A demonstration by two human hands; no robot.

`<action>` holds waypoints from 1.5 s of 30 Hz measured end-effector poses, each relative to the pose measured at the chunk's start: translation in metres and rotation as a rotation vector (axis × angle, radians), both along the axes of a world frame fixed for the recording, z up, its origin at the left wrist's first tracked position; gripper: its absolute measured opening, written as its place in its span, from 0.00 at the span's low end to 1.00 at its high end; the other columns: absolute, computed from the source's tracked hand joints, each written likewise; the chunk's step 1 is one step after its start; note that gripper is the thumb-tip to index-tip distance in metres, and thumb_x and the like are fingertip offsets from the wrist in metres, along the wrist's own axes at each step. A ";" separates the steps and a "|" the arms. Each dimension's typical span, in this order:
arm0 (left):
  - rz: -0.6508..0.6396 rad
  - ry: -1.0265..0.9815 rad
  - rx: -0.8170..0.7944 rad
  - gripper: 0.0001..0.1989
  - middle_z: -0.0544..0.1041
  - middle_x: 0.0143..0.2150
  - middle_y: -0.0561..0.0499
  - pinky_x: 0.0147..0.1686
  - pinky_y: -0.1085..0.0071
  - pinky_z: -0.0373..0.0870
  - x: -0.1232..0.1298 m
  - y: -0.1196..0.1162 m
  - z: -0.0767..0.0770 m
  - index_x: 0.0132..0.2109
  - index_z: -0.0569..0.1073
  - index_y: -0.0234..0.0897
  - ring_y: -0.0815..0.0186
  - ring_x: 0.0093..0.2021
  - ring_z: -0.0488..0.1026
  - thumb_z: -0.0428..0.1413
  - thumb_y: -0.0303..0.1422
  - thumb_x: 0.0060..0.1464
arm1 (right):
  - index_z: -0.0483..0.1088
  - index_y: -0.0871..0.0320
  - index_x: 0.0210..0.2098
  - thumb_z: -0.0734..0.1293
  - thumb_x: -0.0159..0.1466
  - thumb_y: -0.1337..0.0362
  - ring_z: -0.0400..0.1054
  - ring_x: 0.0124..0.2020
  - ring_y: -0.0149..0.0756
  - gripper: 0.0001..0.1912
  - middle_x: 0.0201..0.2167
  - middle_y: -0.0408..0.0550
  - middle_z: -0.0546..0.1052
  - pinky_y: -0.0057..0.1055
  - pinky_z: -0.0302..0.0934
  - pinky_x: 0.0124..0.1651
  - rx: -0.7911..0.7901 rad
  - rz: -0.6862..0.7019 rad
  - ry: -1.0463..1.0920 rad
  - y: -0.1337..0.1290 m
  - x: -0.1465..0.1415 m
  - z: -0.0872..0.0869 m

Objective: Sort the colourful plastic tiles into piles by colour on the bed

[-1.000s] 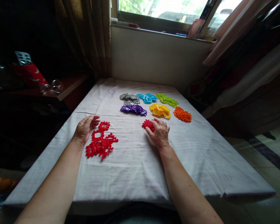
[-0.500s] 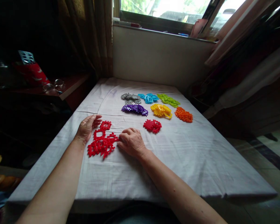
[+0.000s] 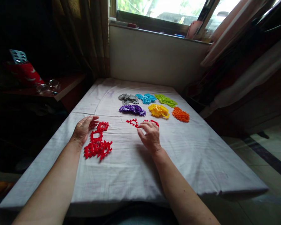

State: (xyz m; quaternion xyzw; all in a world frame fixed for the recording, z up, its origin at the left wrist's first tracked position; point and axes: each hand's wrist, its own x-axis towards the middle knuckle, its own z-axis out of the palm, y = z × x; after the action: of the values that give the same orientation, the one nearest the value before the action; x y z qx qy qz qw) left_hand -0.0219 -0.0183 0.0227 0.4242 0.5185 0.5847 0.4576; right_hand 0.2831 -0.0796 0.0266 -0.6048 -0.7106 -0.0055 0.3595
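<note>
We log left hand (image 3: 85, 129) beyond heap (image 3: 96, 149), a bit left; grip slack, fingers half-curled near square (image 3: 103, 126). Cloth (image 3: 119, 176) spreads from heap to its near edge and rightward, room to slide. Triangle (image 3: 134, 123) is beyond heap, well right, corner pinched by right hand (image 3: 151, 134). Further right of heap: red stack (image 3: 155, 122), partly hidden; orange pile (image 3: 180, 114), nearing cloth's right edge.

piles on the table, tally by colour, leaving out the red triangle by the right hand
Red: 2, left pile and partly hidden right pile
Grey pile: 1
Blue pile: 1
Green pile: 1
Purple pile: 1
Yellow pile: 1
Orange pile: 1
Total: 8
</note>
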 end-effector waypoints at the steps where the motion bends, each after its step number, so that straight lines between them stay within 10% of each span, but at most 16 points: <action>1: 0.002 0.004 0.000 0.22 0.82 0.42 0.45 0.40 0.65 0.76 0.000 0.000 0.000 0.38 0.78 0.37 0.59 0.40 0.79 0.63 0.51 0.43 | 0.77 0.53 0.36 0.66 0.65 0.60 0.68 0.50 0.43 0.08 0.45 0.50 0.80 0.41 0.56 0.56 0.013 -0.083 0.024 0.002 0.013 -0.001; 8: -0.016 0.029 -0.029 0.21 0.82 0.42 0.46 0.42 0.65 0.76 0.002 -0.003 0.003 0.38 0.78 0.37 0.59 0.42 0.79 0.63 0.49 0.44 | 0.78 0.54 0.33 0.65 0.62 0.57 0.69 0.43 0.46 0.10 0.38 0.51 0.80 0.40 0.60 0.50 0.019 -0.458 0.104 0.010 0.079 -0.016; 20: -0.248 -0.105 -0.097 0.24 0.82 0.44 0.43 0.50 0.62 0.75 0.024 -0.019 0.008 0.40 0.80 0.37 0.58 0.45 0.79 0.67 0.50 0.40 | 0.78 0.55 0.32 0.66 0.61 0.55 0.68 0.44 0.50 0.12 0.37 0.54 0.79 0.44 0.59 0.49 -0.117 -0.576 0.130 0.006 0.081 -0.011; 26: -0.295 -0.136 -0.067 0.22 0.82 0.42 0.44 0.51 0.62 0.74 0.034 -0.017 0.008 0.40 0.81 0.37 0.59 0.44 0.79 0.65 0.49 0.44 | 0.78 0.55 0.39 0.63 0.65 0.62 0.67 0.48 0.46 0.11 0.44 0.53 0.79 0.42 0.58 0.54 -0.035 -0.258 0.018 0.005 0.037 -0.003; 33: -0.047 -0.334 -0.024 0.13 0.83 0.39 0.48 0.48 0.66 0.76 0.009 -0.001 0.011 0.35 0.79 0.37 0.63 0.41 0.79 0.62 0.43 0.50 | 0.75 0.52 0.50 0.68 0.64 0.59 0.67 0.53 0.45 0.15 0.52 0.50 0.78 0.41 0.61 0.56 -0.226 0.248 -0.162 0.012 -0.050 0.006; 45: 0.061 -0.400 -0.076 0.12 0.82 0.39 0.48 0.45 0.66 0.76 -0.009 0.007 0.012 0.35 0.78 0.37 0.64 0.41 0.79 0.54 0.40 0.58 | 0.75 0.52 0.49 0.70 0.63 0.59 0.69 0.52 0.43 0.14 0.49 0.49 0.79 0.39 0.60 0.55 -0.184 0.240 -0.072 0.017 -0.063 -0.008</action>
State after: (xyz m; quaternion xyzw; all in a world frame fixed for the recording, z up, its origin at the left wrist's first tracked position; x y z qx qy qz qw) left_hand -0.0310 -0.0111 0.0343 0.2661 0.4517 0.6509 0.5490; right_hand 0.2205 -0.0624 0.0183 -0.5453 -0.7877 0.0812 0.2750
